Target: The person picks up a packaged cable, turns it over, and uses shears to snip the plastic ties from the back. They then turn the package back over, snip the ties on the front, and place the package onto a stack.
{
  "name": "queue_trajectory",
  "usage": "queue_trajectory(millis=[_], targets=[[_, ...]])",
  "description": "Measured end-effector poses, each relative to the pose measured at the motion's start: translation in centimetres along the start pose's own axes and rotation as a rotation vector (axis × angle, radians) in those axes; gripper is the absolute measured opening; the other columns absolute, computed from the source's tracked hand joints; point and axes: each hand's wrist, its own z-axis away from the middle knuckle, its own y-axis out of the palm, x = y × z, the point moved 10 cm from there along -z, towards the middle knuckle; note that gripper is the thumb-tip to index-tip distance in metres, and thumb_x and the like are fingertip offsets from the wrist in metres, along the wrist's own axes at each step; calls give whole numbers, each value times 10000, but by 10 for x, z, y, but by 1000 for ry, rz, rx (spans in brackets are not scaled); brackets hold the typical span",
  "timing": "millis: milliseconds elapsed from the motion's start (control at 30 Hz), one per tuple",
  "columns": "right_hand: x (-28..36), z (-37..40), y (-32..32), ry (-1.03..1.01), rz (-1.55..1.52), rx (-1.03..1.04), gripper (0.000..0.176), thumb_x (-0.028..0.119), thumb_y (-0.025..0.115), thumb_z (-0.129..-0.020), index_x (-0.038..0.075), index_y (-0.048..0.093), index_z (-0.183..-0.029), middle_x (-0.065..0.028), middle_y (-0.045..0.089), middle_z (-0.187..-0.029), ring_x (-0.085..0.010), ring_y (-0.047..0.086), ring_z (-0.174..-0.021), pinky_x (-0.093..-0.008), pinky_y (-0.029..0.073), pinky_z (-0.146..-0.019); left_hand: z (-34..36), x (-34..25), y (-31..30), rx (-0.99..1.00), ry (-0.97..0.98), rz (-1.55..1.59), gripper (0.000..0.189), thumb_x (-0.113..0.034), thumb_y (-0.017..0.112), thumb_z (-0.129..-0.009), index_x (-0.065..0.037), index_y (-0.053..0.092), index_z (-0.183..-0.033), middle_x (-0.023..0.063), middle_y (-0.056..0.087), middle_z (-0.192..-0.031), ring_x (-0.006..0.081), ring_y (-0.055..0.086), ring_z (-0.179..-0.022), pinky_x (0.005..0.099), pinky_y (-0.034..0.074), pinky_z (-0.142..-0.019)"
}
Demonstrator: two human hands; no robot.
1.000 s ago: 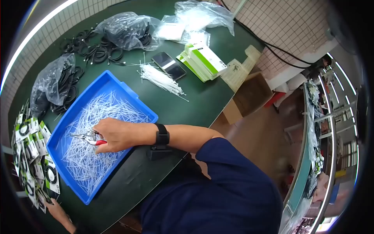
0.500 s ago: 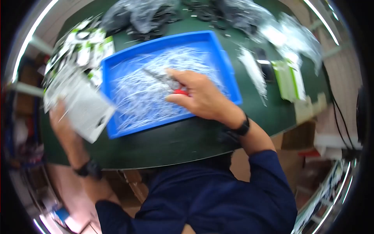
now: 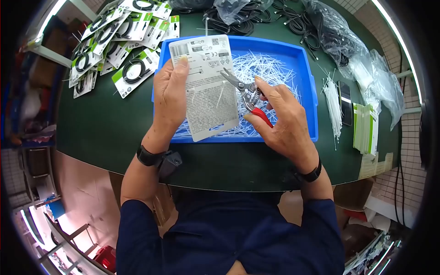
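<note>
My left hand (image 3: pixel 169 94) grips a printed packaging card (image 3: pixel 211 110) by its left edge, thumb on top. The card's back, with a barcode and small text, faces me. White cable tie ends stick out from it. In my right hand (image 3: pixel 286 117) are red-handled pruning shears (image 3: pixel 262 116), their blades parted over the card's right side, near one tie end. Both hands are above a blue tray (image 3: pixel 313 107) holding many loose thin white strips (image 3: pixel 261 64). What is on the card's far side is hidden.
Carded black cables (image 3: pixel 134 70) are piled at the left. Loose coiled cables (image 3: pixel 295 20) and plastic bags (image 3: pixel 337 32) lie at the back. To the right are a bundle of white ties (image 3: pixel 332 105), a dark phone (image 3: pixel 345 103) and stacked green-white cards (image 3: pixel 364 128).
My left hand has brought the card from the left pile to over the tray. The shears have moved right, and their blades now stand beside the card.
</note>
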Motion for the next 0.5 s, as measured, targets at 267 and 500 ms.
queue_trajectory(millis=[267, 500], targets=[[4, -3, 2, -44, 44, -55, 726, 121, 878, -782, 29, 603, -1448, -159, 684, -1056, -271, 666, -906, -370, 575, -791, 10, 16, 16, 162, -142, -74, 397, -287, 483, -1119, 41, 634, -1283, 137, 751, -1105, 135, 725, -924, 259, 582, -814], [5, -3, 6, -46, 56, -20, 726, 124, 884, -779, 28, 608, -1444, -160, 686, -1058, -275, 670, -916, -364, 582, -788, 13, 14, 19, 155, -154, -4, 384, -276, 479, -1119, 40, 641, -1266, 117, 753, -1082, 118, 707, -912, 258, 572, -805]])
